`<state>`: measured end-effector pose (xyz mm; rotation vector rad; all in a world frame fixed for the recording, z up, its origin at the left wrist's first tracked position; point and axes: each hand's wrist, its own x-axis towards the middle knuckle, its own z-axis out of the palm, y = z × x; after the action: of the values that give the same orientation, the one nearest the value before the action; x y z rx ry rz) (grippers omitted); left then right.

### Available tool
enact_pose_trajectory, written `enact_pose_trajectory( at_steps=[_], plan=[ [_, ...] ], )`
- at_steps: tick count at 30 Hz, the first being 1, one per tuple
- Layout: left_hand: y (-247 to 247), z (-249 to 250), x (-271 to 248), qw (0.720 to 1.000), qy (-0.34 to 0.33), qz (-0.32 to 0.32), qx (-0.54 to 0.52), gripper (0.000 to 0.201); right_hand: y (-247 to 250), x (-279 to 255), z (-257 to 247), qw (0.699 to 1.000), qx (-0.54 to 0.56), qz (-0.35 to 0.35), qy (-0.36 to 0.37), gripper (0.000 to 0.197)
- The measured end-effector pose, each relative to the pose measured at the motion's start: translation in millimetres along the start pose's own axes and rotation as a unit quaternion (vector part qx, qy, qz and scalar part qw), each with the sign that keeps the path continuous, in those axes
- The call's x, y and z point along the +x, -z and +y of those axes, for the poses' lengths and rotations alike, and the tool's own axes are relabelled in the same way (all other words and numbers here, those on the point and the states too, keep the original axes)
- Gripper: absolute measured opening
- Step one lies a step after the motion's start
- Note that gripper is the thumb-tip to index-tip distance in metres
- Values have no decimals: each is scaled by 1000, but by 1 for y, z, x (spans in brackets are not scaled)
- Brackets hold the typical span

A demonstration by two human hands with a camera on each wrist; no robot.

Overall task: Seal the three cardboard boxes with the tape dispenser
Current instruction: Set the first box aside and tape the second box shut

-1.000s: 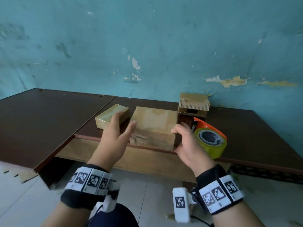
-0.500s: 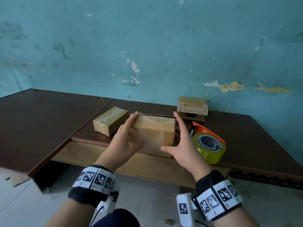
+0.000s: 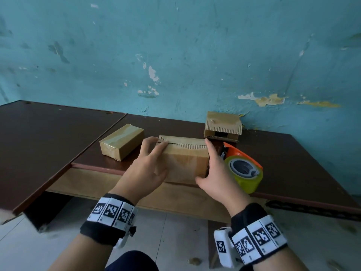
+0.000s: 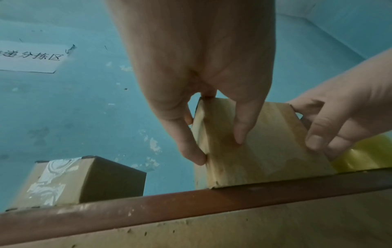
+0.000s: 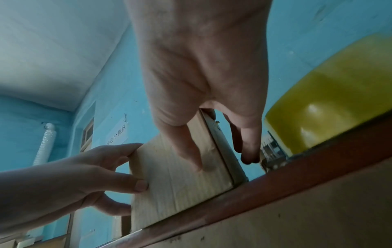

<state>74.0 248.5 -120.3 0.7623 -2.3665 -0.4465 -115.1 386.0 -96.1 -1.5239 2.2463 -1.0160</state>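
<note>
Middle cardboard box (image 3: 185,163) is tipped up on its long side at the front edge of the worktop (image 3: 293,163), broad face toward the person, corrugated flap edge along the top. A second ago it lay flat; half a second ago it was already part-way up. So the change is a rotation onto its side, likely to bring another seam up for taping.

Left hand (image 3: 148,165) grips the box's left end: thumb on the near face, fingers curled round the left edge up to the top corner. The left wrist view confirms it: thumb (image 4: 241,127) flat on the front, a finger hooked on the edge. Right hand (image 3: 214,173) clamps the right end, thumb low on the near face, fingers wrapped behind the right side. Both hands are on the box, neither on the tool.

Tape dispenser (image 3: 244,171), orange frame with a yellow-green roll, sits on the worktop just right of the box, close behind the right hand, same spot as before. Untouched.

Small wrapped box (image 3: 122,141) lies flat to the left, apart from the left hand, glossy tape across its top; looks sealed. Third box (image 3: 222,124) stands at the back against the teal wall (image 3: 175,55), taped on top, dark gap under its flap edge; can't tell if it's fully closed.

Judgement: mid-task, box two being repositioned. Next the right hand needs to let go and pick up the dispenser while the left steadies the box. Risk: it stands right at the worktop lip and could tip off.
</note>
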Motion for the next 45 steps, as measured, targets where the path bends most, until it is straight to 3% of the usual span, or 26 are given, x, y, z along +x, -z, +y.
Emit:
enact_pose_trajectory(
  at_steps=[3,7,9,11,13,15,17,21,27,31,35,39,45],
  plan=[
    [-2,1,-1,999,-15,7,49,79,16,-4,2,1000,3,-6,-14,110],
    [0,2,0,998,-12,2,65,79,43,-4,23,989,-21,144,-35,74],
    [1,2,1,998,-8,2,57,80,54,0,39,974,-87,187,-95,62],
    [2,2,2,999,-11,0,37,80,62,5,55,959,-152,153,-184,62],
    [3,-1,5,1000,-19,-7,15,80,66,11,67,957,-131,100,-237,62],
    [5,-4,9,999,-29,-18,3,80,70,19,73,958,-110,90,-247,47],
    [8,-7,13,999,-36,-25,1,79,76,27,74,949,-134,100,-265,20],
    [7,-9,12,999,-39,-26,-9,78,79,36,75,945,-134,115,-276,23],
    [2,-11,10,999,-39,-15,-31,76,77,24,64,964,7,237,-124,25],
    [1,-11,10,998,-47,-17,-40,75,78,28,29,950,-53,308,7,24],
    [0,-8,10,998,-47,-19,-48,74,68,33,-1,934,-76,331,115,38],
    [-1,-5,10,998,-50,-10,-23,75,55,38,-8,910,-109,328,229,39],
    [-1,-2,8,998,-56,-5,-18,72,45,41,-15,882,-159,330,295,39]
  ],
)
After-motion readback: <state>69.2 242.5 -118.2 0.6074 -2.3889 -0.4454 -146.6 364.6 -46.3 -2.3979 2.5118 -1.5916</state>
